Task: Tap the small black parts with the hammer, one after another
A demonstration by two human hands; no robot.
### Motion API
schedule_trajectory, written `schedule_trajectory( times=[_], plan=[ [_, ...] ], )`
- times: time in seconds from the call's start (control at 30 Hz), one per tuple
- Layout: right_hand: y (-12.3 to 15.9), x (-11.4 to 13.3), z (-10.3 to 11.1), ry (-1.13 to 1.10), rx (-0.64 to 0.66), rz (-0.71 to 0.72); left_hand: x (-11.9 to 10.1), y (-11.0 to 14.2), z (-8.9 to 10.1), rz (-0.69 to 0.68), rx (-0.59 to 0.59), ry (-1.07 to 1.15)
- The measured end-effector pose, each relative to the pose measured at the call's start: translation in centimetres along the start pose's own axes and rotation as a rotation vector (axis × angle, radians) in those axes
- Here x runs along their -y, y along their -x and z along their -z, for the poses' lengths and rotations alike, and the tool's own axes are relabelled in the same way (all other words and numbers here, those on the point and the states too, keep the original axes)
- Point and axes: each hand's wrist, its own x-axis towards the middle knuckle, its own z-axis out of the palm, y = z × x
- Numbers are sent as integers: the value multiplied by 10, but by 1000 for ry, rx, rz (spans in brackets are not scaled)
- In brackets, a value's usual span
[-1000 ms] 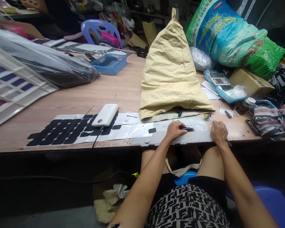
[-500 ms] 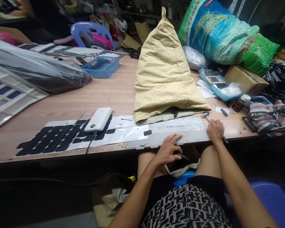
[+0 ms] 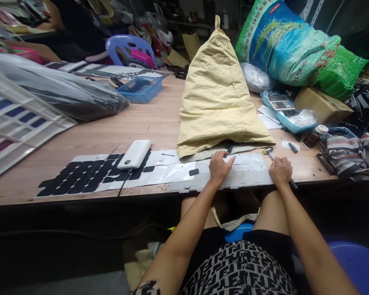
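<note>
My right hand (image 3: 281,171) is closed around a small hammer (image 3: 272,156), whose yellow-tipped head points toward the sack and whose dark handle end shows below my fist. My left hand (image 3: 220,167) hovers by the mouth of a yellow cloth sack (image 3: 223,102), thumb and fingers apart, with nothing visible in it. Just past those fingertips a black piece (image 3: 230,146) sits in the sack's mouth; its kind is unclear. Beneath both hands a pale flat board (image 3: 249,178) runs along the table edge.
Left of my hands, a white power bank (image 3: 134,154) with a cable lies on a sheet of black adhesive pads (image 3: 80,178). A blue basket (image 3: 144,89) stands farther back. To the right are a calculator (image 3: 279,102), a brown bottle (image 3: 314,137) and crumpled striped cloth (image 3: 347,155).
My left hand has moved from the table edge up to the sack's mouth, and the black piece it held is no longer seen in it. My right hand keeps the hammer in place.
</note>
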Motion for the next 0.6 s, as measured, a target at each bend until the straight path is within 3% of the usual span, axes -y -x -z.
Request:
schedule_trajectory(
  times=[0.1,0.2,0.47,0.6],
  plan=[
    [1,0,1,5,-4,4,-2,-46,-17,120,9,-92],
    [2,-1,0,-4,-16,4,4,-59,-22,115,82,-150],
    [-2,-5,2,-70,12,5,35,-7,-7,-250,278,20],
    [5,-1,10,-233,4,-17,37,-2,-8,-278,288,-1]
  ],
)
